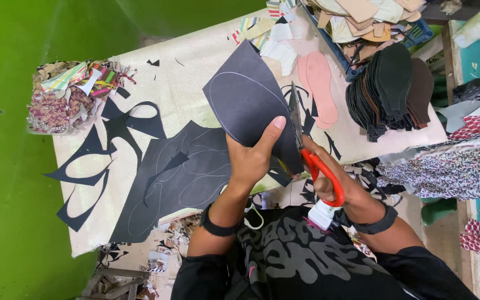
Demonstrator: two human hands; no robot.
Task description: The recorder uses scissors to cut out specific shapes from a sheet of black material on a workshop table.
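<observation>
Above the near edge of the table (pixel 195 61), the left hand (pixel 251 161) pinches a dark sheet with a chalked sole outline (pixel 245 100) while the right hand (pixel 334 186), closed in orange-handled scissors (pixel 306 150), could stray off the line or nick the thumb close beside the blades.

No packages, labels, signs or screens are visible.

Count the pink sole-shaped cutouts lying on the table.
2: the pink soles lie overlapped on the table, right of the scissors, beside the dark sole stack. More may be hidden.
</observation>
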